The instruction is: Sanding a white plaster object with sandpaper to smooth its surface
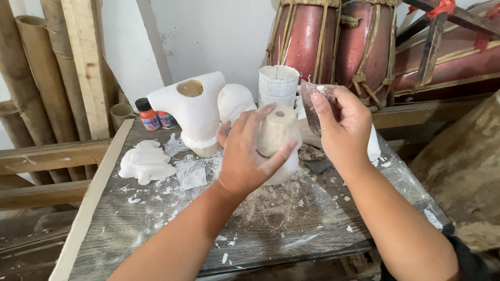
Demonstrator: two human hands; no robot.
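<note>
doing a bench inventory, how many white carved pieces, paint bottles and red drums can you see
White carved pieces on the table, counting the one in the left hand: 5 (tall hollow piece, flat piece, rounded piece, banded cylinder, held piece)
Small paint bottles: 2
Red drums: 2
Total: 9

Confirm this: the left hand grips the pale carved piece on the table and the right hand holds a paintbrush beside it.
Not quite. The head view shows the right hand holding a scrap of sandpaper, not a paintbrush. The left hand does grip the pale carved piece on the table.
</note>
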